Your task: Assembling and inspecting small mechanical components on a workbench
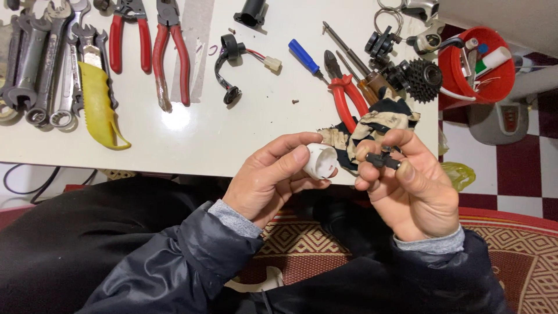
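Left hand (273, 180) raised from seven o'clock, fingers curled closed, right hand (410, 186) raised from five o'clock, fingertips (405, 170) pinched, both forearms sleeved.

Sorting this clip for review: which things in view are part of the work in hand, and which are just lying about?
In hand:
left hand holding white cap
right hand pinching small black part

Lying about:
rag
spanners
red pliers
yellow scraper
black cable
blue screwdriver
red cutters
sprocket
red tub
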